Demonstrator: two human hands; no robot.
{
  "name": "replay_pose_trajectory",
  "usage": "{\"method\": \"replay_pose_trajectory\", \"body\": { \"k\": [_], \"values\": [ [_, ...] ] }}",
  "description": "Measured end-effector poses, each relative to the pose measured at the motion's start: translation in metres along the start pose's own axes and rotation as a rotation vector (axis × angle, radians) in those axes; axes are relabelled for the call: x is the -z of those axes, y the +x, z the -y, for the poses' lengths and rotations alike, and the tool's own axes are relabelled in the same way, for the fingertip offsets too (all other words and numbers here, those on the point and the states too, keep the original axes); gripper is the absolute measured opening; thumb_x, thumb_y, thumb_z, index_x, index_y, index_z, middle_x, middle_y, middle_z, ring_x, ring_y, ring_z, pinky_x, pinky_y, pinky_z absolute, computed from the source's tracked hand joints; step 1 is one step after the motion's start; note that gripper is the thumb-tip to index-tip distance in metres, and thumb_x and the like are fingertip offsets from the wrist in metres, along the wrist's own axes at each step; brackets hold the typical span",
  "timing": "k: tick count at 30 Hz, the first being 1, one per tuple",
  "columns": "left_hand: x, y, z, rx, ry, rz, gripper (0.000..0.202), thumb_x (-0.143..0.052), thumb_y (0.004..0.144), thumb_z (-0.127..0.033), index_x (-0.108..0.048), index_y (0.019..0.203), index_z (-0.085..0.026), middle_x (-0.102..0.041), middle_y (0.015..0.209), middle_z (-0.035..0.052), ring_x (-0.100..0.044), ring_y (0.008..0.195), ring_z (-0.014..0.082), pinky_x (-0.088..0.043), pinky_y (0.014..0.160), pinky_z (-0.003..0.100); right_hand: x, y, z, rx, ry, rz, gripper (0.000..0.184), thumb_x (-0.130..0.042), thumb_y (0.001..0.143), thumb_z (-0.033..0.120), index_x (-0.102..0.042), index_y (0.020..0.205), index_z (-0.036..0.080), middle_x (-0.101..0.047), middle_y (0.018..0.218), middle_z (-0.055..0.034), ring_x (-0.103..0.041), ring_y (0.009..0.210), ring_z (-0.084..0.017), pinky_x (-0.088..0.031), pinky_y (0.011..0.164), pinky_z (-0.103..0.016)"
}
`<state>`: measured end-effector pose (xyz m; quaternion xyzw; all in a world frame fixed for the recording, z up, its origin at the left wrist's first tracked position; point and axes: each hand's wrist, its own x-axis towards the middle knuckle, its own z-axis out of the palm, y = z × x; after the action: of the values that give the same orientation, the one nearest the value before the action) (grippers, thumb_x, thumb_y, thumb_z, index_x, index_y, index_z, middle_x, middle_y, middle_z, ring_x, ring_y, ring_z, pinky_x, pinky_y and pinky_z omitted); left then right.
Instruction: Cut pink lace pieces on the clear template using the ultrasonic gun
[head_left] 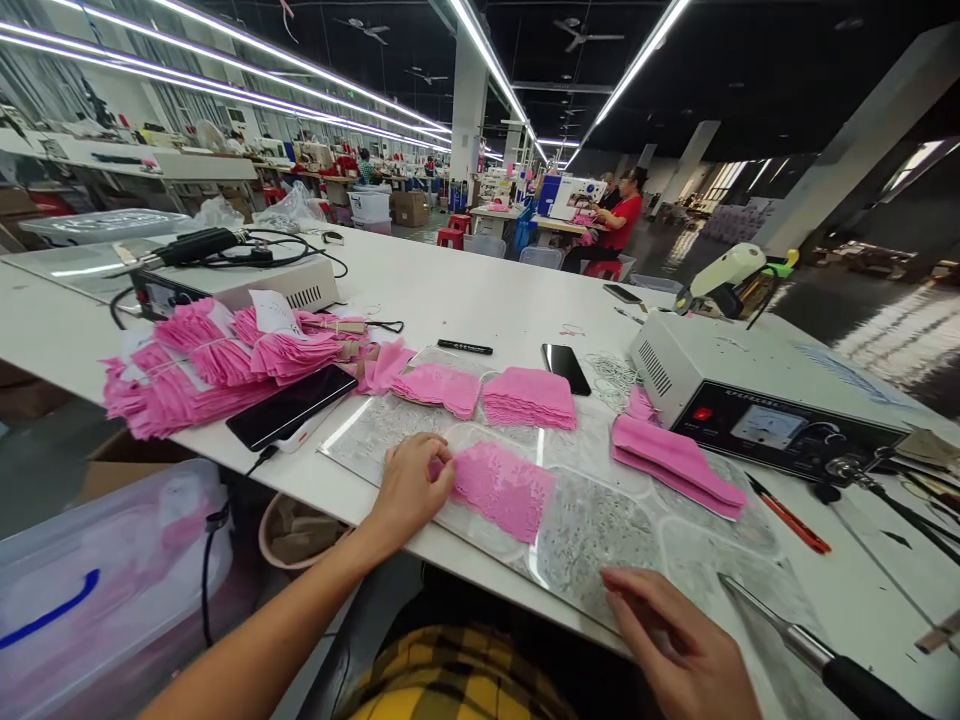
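Observation:
My left hand (411, 485) rests on the scratched glass plate (600, 520), its fingertips pinching the left edge of a flat pink lace piece (501, 490). My right hand (675, 640) lies at the near edge of the plate with fingers loosely curled, holding nothing I can see; a metal-tipped tool with a black handle (810, 650) lies just right of it. Stacks of pink fabric pieces sit on the plate: one at centre (529, 397), one to its left (439, 385), one at right (675, 462).
Bundled pink pieces (210, 365) and a dark tablet (292, 407) lie at left. A white machine with a dial (750, 405) stands at right, another box unit (240, 285) at back left. A black phone (566, 367), marker (465, 347) and red cutter (787, 515) lie about. People sit at far tables.

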<state>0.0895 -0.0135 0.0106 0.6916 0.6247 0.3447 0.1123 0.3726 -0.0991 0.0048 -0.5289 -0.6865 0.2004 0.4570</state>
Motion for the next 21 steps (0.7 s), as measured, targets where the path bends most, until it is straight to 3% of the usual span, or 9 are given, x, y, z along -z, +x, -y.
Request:
{"method": "replay_pose_trajectory", "body": {
  "k": [4, 8, 12, 14, 21],
  "values": [
    [0.001, -0.008, 0.008, -0.031, 0.027, -0.033, 0.008, -0.053, 0.081, -0.015, -0.058, 0.076, -0.019, -0.065, 0.105, 0.0066, -0.057, 0.104, 0.0249, -0.041, 0.092, 0.045, -0.039, 0.037, 0.015, 0.295, -0.076, 0.103, 0.016, -0.059, 0.086, 0.03, -0.071, 0.094, 0.022, -0.069, 0.088, -0.0078, -0.067, 0.069, -0.017, -0.058, 0.057, -0.025],
    [0.005, -0.013, 0.017, -0.111, 0.034, -0.009, 0.008, -0.053, 0.082, -0.015, -0.06, 0.083, -0.018, -0.065, 0.105, 0.0076, -0.058, 0.103, 0.0242, -0.044, 0.093, 0.044, -0.058, 0.047, 0.008, 0.419, -0.194, 0.162, 0.017, -0.058, 0.087, 0.028, -0.07, 0.098, 0.023, -0.067, 0.092, -0.0083, -0.068, 0.082, -0.02, -0.06, 0.069, -0.031],
    [0.019, -0.015, 0.031, -0.258, 0.003, 0.071, 0.027, -0.052, 0.087, -0.017, -0.061, 0.112, -0.019, -0.061, 0.121, 0.0104, -0.056, 0.114, 0.0224, -0.044, 0.098, 0.041, -0.056, 0.051, -0.002, 0.47, -0.217, 0.231, 0.017, -0.053, 0.09, 0.022, -0.069, 0.092, 0.024, -0.066, 0.088, -0.0062, -0.067, 0.078, -0.017, -0.059, 0.065, -0.027],
    [0.028, -0.013, 0.04, -0.343, -0.009, 0.138, 0.031, -0.053, 0.088, -0.019, -0.063, 0.117, -0.023, -0.058, 0.129, 0.0097, -0.054, 0.119, 0.0222, -0.044, 0.101, 0.04, -0.054, 0.053, -0.005, 0.476, -0.206, 0.244, 0.016, -0.053, 0.09, 0.022, -0.069, 0.093, 0.024, -0.066, 0.089, -0.0057, -0.068, 0.078, -0.016, -0.059, 0.065, -0.026],
    [0.032, 0.001, 0.055, -0.463, -0.009, 0.268, 0.016, -0.06, 0.09, -0.025, -0.073, 0.099, -0.025, -0.064, 0.119, 0.0081, -0.058, 0.113, 0.0234, -0.044, 0.098, 0.039, -0.064, 0.052, -0.023, 0.449, -0.134, 0.222, 0.015, -0.052, 0.091, 0.029, -0.067, 0.092, 0.025, -0.066, 0.089, -0.005, -0.066, 0.077, -0.016, -0.056, 0.066, -0.025]
  ]
}}
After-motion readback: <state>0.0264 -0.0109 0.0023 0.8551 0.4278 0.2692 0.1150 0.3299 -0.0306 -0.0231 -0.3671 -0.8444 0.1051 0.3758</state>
